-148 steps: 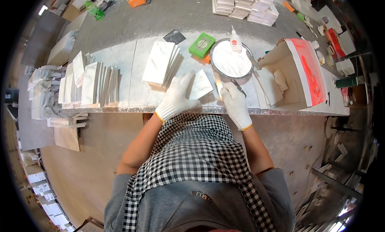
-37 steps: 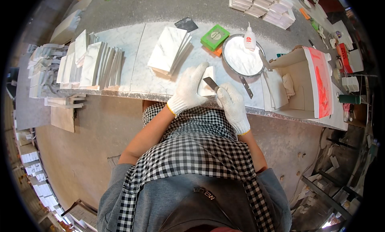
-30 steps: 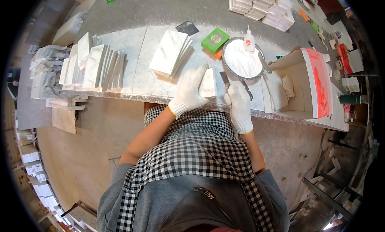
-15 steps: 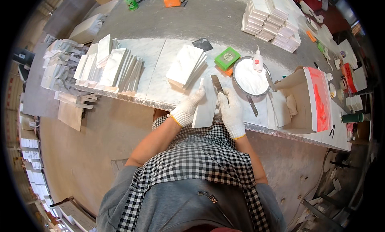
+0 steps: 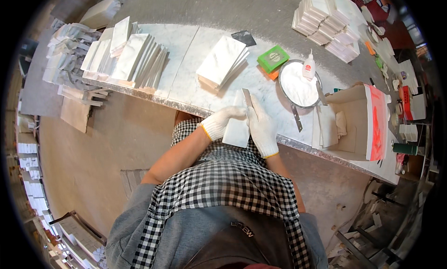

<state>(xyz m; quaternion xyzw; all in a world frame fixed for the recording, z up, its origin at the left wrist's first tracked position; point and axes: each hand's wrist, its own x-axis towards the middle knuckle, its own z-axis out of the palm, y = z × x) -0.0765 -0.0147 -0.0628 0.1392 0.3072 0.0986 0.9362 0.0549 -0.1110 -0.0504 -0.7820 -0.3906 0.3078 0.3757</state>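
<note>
Long grey-topped bench (image 5: 260, 13); I hold a rectangular white stone tile (image 5: 236, 135) over its near edge, lower end overhanging. White-gloved left hand (image 5: 220, 122) grips the tile, thumb across its face; white-gloved right hand (image 5: 262, 130) holds a flat grey metal blade (image 5: 247, 97) along the tile's right edge, contact unclear. My judgement: light, flat strokes, thumb clear.

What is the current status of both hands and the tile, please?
Left hand holding white tile. Right hand gripping grey blade at tile's edge, contact unclear. White-filled bowl ahead and to the right.
</note>
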